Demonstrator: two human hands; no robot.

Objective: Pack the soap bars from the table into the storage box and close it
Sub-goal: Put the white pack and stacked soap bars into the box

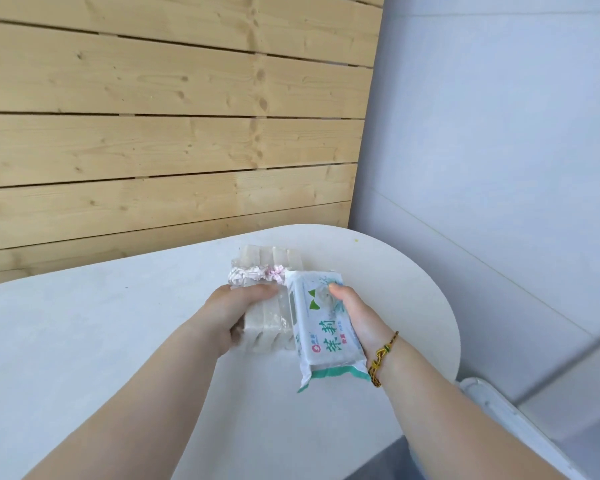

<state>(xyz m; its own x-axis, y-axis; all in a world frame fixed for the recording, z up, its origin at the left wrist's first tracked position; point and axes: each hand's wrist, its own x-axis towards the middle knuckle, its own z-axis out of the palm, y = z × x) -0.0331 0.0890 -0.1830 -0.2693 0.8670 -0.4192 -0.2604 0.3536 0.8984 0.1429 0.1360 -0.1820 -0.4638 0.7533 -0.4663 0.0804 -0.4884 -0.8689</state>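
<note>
Right hand [357, 317] grips soap bar [321, 323] — thumb on top (clear pack, perhaps soap, left).

Bare forearms (braided bracelet [381, 358], right).

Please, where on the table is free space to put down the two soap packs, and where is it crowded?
The white table is bare left of the left hand, and near its front edge between the forearms. The far rounded end by the grey wall is bare too. Only the middle is crowded: the clear soap pack and the right hand's green-printed soap pack.
</note>
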